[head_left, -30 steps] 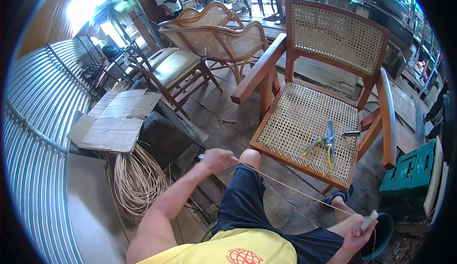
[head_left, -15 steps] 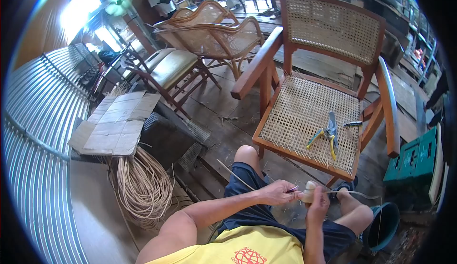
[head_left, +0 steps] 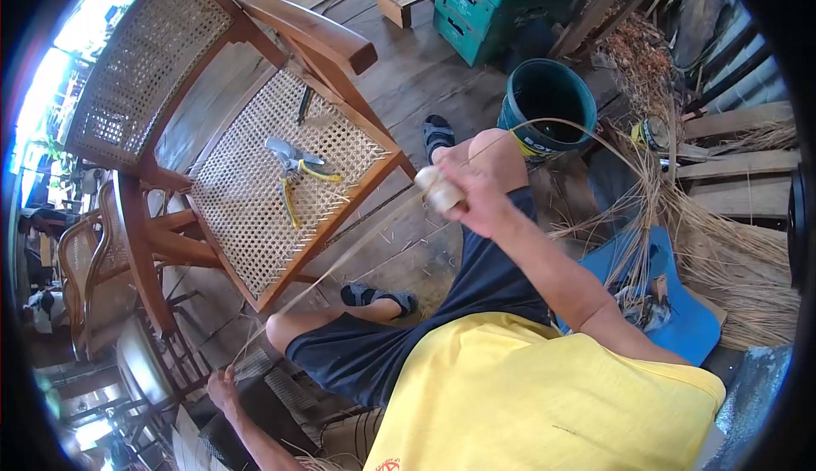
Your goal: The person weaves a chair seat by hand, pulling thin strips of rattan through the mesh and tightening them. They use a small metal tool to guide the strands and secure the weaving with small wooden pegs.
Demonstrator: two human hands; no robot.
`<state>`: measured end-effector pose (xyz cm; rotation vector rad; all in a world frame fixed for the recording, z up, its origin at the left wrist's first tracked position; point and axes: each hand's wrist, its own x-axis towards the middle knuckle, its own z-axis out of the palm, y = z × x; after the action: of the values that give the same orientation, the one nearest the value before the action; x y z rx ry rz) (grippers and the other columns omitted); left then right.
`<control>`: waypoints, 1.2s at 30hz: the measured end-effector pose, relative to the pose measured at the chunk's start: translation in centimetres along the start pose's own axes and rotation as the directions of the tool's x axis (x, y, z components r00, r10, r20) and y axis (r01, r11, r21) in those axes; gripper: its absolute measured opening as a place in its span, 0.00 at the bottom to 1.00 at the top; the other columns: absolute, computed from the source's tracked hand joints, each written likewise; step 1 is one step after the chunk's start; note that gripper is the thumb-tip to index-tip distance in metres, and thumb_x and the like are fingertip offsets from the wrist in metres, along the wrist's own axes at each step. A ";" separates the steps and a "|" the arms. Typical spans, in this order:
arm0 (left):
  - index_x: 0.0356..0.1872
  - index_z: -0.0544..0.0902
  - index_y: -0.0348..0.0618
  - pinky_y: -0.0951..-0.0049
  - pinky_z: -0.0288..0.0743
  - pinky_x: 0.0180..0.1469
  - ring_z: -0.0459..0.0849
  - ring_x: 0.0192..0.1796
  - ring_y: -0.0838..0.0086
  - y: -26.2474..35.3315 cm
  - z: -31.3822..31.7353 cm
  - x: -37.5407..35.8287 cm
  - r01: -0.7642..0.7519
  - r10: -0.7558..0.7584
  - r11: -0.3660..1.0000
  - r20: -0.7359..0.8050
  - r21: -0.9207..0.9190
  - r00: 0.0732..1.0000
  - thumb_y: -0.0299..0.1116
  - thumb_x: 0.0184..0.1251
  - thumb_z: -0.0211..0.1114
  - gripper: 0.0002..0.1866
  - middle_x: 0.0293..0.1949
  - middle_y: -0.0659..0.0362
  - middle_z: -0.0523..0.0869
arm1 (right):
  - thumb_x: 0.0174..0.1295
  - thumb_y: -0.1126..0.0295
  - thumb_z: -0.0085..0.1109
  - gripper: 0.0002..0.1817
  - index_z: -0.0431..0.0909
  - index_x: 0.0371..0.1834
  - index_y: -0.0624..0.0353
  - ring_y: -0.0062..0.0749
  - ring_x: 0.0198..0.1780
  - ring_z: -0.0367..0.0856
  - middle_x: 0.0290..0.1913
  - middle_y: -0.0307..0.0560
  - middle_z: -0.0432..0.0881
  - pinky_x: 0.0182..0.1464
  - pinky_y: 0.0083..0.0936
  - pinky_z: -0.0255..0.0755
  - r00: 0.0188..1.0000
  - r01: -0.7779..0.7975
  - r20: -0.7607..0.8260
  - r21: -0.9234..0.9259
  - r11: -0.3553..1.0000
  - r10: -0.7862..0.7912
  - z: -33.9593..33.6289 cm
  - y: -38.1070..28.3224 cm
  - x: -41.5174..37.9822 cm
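My right hand (head_left: 480, 203) is raised near the right knee, with pale wrapping (head_left: 439, 190) around its fingers, closed on a long thin cane strand (head_left: 323, 274). From there the strand runs down to my left hand (head_left: 223, 388), which pinches it far out at the lower left. Its other part arcs over the bucket to the right. In front stands a wooden armchair (head_left: 340, 223) with a woven cane seat (head_left: 242, 203). Yellow-handled pliers (head_left: 293, 167) and a small dark tool (head_left: 304, 105) lie on that seat. Short cane ends stick up along its front edge.
A dark green bucket (head_left: 507, 114) stands beyond my right knee, with green crates (head_left: 463, 16) behind it. Loose cane strips (head_left: 739, 250) and a blue plastic piece (head_left: 684, 322) lie at the right. Another chair with a pale cushion (head_left: 140, 360) is at the lower left.
My hands were close together at the strand and are now wide apart, the left drawn far out to the left. The view has swung to the right.
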<state>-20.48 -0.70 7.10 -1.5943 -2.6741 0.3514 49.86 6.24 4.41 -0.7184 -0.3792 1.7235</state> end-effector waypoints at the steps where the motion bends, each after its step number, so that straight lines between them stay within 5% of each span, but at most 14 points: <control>1: 0.53 0.84 0.40 0.61 0.78 0.55 0.86 0.52 0.51 3.4 -2.9 -1.5 -0.047 0.042 0.997 -0.093 -0.059 0.995 0.50 0.62 0.73 0.27 0.46 0.44 0.88 | 0.78 0.54 0.50 0.18 0.81 0.47 0.58 0.15 0.28 0.76 0.35 0.37 0.83 0.25 0.13 0.67 1.000 -0.009 0.004 0.006 1.000 0.009 1.2 1.2 0.0; 3: 0.62 0.79 0.37 0.60 0.76 0.60 0.84 0.59 0.54 9.8 -6.7 -3.4 -0.188 0.124 0.940 -0.230 -0.285 0.965 0.47 0.59 0.76 0.34 0.55 0.44 0.86 | 0.79 0.51 0.47 0.21 0.83 0.52 0.55 0.13 0.30 0.75 0.36 0.34 0.83 0.28 0.11 0.68 1.000 0.020 -0.011 -0.506 0.863 -0.029 3.5 3.5 -0.4; 8: 0.63 0.77 0.35 0.71 0.77 0.59 0.82 0.60 0.70 27.6 -12.2 -11.1 -0.352 0.578 0.329 -0.108 -0.876 0.809 0.27 0.64 0.69 0.25 0.57 0.52 0.85 | 0.79 0.49 0.46 0.22 0.84 0.56 0.49 0.09 0.35 0.76 0.38 0.30 0.83 0.31 0.10 0.68 1.000 -0.018 0.004 -0.568 0.823 0.025 6.3 8.3 -1.3; 10: 0.64 0.76 0.36 0.74 0.81 0.49 0.86 0.50 0.75 33.0 -13.3 -15.0 -0.289 0.681 0.454 0.120 -0.843 0.722 0.33 0.66 0.72 0.27 0.54 0.52 0.86 | 0.79 0.48 0.46 0.23 0.84 0.56 0.50 0.09 0.35 0.76 0.38 0.30 0.83 0.32 0.10 0.68 0.998 -0.033 0.027 -0.596 0.802 0.061 6.2 9.7 -1.6; 12: 0.57 0.81 0.37 0.77 0.80 0.41 0.85 0.38 0.80 34.9 -8.6 -15.4 -0.299 0.733 0.260 -0.014 -0.918 0.680 0.37 0.67 0.72 0.21 0.41 0.56 0.89 | 0.79 0.49 0.46 0.22 0.84 0.57 0.51 0.10 0.35 0.76 0.39 0.31 0.83 0.31 0.10 0.69 0.994 -0.055 0.044 -0.571 0.819 0.097 6.1 9.8 -1.7; 14: 0.48 0.86 0.37 0.81 0.74 0.37 0.84 0.32 0.84 35.9 -8.1 -15.7 -0.186 0.748 0.497 0.309 -0.847 0.588 0.42 0.74 0.65 0.16 0.34 0.60 0.91 | 0.79 0.50 0.46 0.22 0.83 0.57 0.53 0.11 0.34 0.76 0.40 0.32 0.83 0.31 0.11 0.69 0.991 -0.076 0.052 -0.544 0.836 0.123 6.2 9.7 -2.1; 17: 0.37 0.88 0.37 0.78 0.70 0.31 0.76 0.28 0.84 35.2 -8.1 -15.8 -0.295 0.757 0.413 0.145 -0.862 0.637 0.39 0.73 0.67 0.13 0.21 0.64 0.84 | 0.78 0.52 0.49 0.21 0.80 0.58 0.57 0.16 0.31 0.76 0.37 0.36 0.82 0.30 0.14 0.70 0.945 -0.325 0.016 -0.058 0.944 0.326 6.2 9.1 -2.7; 19: 0.37 0.88 0.36 0.78 0.70 0.31 0.76 0.28 0.84 33.5 -10.0 -15.4 -0.346 0.705 0.455 0.095 -0.820 0.703 0.39 0.73 0.67 0.14 0.22 0.63 0.84 | 0.75 0.52 0.53 0.22 0.78 0.56 0.60 0.22 0.29 0.75 0.33 0.39 0.79 0.30 0.18 0.69 0.878 -0.474 0.295 0.415 0.776 0.378 4.9 8.3 -2.9; 21: 0.36 0.88 0.36 0.76 0.70 0.31 0.75 0.28 0.83 29.0 -9.2 -13.3 -0.345 0.555 0.422 -0.062 -0.838 0.830 0.39 0.73 0.66 0.14 0.23 0.63 0.84 | 0.74 0.54 0.54 0.19 0.78 0.52 0.60 0.22 0.23 0.70 0.26 0.39 0.75 0.30 0.20 0.67 0.938 -0.347 0.227 0.641 0.684 0.262 3.3 4.9 -2.6; 22: 0.35 0.88 0.37 0.74 0.70 0.31 0.75 0.28 0.82 25.4 -7.7 -11.1 -0.321 0.445 0.324 -0.156 -0.890 0.882 0.39 0.73 0.66 0.14 0.23 0.64 0.84 | 0.72 0.54 0.54 0.18 0.77 0.47 0.60 0.23 0.21 0.68 0.23 0.39 0.72 0.30 0.22 0.66 0.965 -0.256 0.202 0.614 0.747 0.165 2.5 1.8 -2.8; 24: 0.33 0.88 0.37 0.72 0.72 0.32 0.79 0.29 0.81 17.9 -8.7 -7.5 -0.331 0.222 0.675 -0.246 -0.659 0.943 0.39 0.73 0.66 0.15 0.23 0.60 0.84 | 0.76 0.55 0.48 0.19 0.78 0.42 0.61 0.24 0.20 0.66 0.22 0.39 0.70 0.29 0.22 0.62 0.959 0.094 0.183 0.509 0.856 -0.215 -0.8 -2.4 -2.9; 30: 0.38 0.88 0.37 0.51 0.79 0.45 0.88 0.43 0.48 1.0 -3.2 -0.5 -0.047 0.053 0.998 -0.167 0.040 0.984 0.52 0.63 0.72 0.23 0.37 0.43 0.89 | 0.78 0.56 0.48 0.17 0.81 0.49 0.58 0.23 0.29 0.77 0.35 0.41 0.82 0.30 0.21 0.67 0.984 0.146 0.067 0.231 0.962 -0.165 -0.5 -3.2 -2.0; 34: 0.60 0.81 0.35 0.63 0.77 0.60 0.86 0.57 0.55 12.1 -7.0 -6.3 -0.224 0.123 0.914 -0.296 -0.337 0.947 0.47 0.59 0.76 0.33 0.56 0.44 0.86 | 0.77 0.56 0.51 0.16 0.85 0.51 0.54 0.18 0.38 0.81 0.42 0.37 0.84 0.34 0.16 0.75 0.983 -0.038 -0.172 -0.537 0.843 -0.066 3.6 3.6 -0.5; 36: 0.58 0.83 0.35 0.67 0.76 0.60 0.87 0.54 0.63 20.7 -9.6 -10.5 -0.244 0.171 0.688 -0.174 -0.683 0.970 0.44 0.63 0.74 0.28 0.55 0.48 0.88 | 0.78 0.57 0.49 0.18 0.85 0.50 0.57 0.16 0.38 0.80 0.39 0.36 0.85 0.37 0.18 0.75 0.993 -0.044 -0.117 -0.599 0.799 -0.033 5.3 6.6 -0.7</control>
<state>3.68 1.38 13.53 -2.0016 -2.6930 -0.8561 41.54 4.33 4.73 -1.2798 -0.8639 1.5498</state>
